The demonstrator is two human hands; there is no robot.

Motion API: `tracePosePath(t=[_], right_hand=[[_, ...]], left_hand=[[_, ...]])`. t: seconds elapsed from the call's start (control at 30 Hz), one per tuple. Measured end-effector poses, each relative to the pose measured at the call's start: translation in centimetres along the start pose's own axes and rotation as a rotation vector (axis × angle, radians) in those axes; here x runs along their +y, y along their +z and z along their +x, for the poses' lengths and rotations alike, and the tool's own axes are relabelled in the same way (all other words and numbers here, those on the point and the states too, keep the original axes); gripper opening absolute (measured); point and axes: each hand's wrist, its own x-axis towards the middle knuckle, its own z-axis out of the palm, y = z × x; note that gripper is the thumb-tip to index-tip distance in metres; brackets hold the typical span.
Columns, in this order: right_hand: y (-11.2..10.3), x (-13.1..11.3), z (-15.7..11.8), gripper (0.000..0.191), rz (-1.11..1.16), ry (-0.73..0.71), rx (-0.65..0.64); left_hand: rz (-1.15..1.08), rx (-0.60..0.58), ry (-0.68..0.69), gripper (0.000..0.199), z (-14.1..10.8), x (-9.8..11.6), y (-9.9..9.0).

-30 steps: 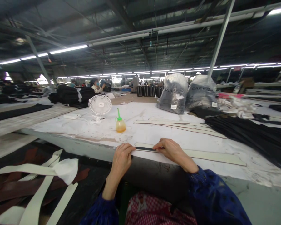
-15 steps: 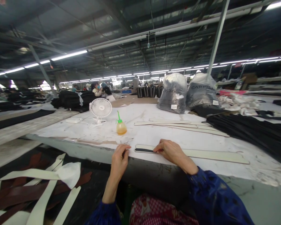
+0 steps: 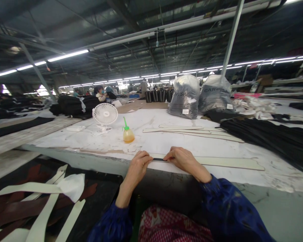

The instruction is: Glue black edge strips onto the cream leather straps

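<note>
A long cream strip (image 3: 229,163) with a dark outline lies along the near edge of the white-covered table. On its left part sits a narrow black strip (image 3: 158,159), visible between my two hands. My left hand (image 3: 137,166) pinches at the left end of the black strip, thumb and fingertips together, covering that end. My right hand (image 3: 183,161) has its fingers closed on the same strip a short way to the right. Behind both hands, several more cream strips (image 3: 192,130) lie overlapping on the table.
A squeeze bottle (image 3: 128,136) with a green spout and a white fan (image 3: 105,114) stand beyond my left hand. Dark-filled plastic bags (image 3: 184,97) and a black strip pile (image 3: 265,141) are to the right. Cream and brown pieces (image 3: 44,201) lie lower left.
My left hand has moved right from beside the strip's left end onto the black strip. My right hand stays at the strip. The view has shifted slightly.
</note>
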Motion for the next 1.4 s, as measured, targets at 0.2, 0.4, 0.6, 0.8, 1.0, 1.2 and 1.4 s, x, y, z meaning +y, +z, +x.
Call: tracePosePath(t=[0.2, 0.4, 0.6, 0.8, 1.0, 1.2, 1.4], right_hand=[[-0.3, -0.3, 0.0, 0.031, -0.007, 0.019, -0.020], [-0.8, -0.8, 0.1, 0.030, -0.003, 0.037, -0.036], [-0.6, -0.2, -0.2, 0.031, 0.005, -0.022, 0.016], [-2.6, 4.1, -3.4, 0.027, 0.173, -0.011, 0.054], [-4.3, 8.5, -6.2, 0.025, 0.097, 0.103, 0.095], [-3.8, 8.4, -6.5, 0.024, 0.078, 0.154, 0.065], [-3.8, 7.7, -6.8, 0.024, 0.055, 0.175, 0.061]], left_hand=[[0.123, -0.025, 0.034, 0.024, -0.3, 0.5, -0.1], [0.124, -0.139, -0.006, 0.020, 2.0, 2.4, -1.5], [-0.249, -0.142, -0.187, 0.013, 3.4, 3.4, 1.7], [-0.257, -0.183, -0.182, 0.020, 3.0, 2.8, 2.7], [-0.238, -0.256, -0.084, 0.035, 3.0, 2.6, 2.4], [-0.128, -0.306, -0.059, 0.040, 2.9, 2.4, 2.6], [-0.097, -0.299, -0.045, 0.042, 2.8, 2.4, 2.6]])
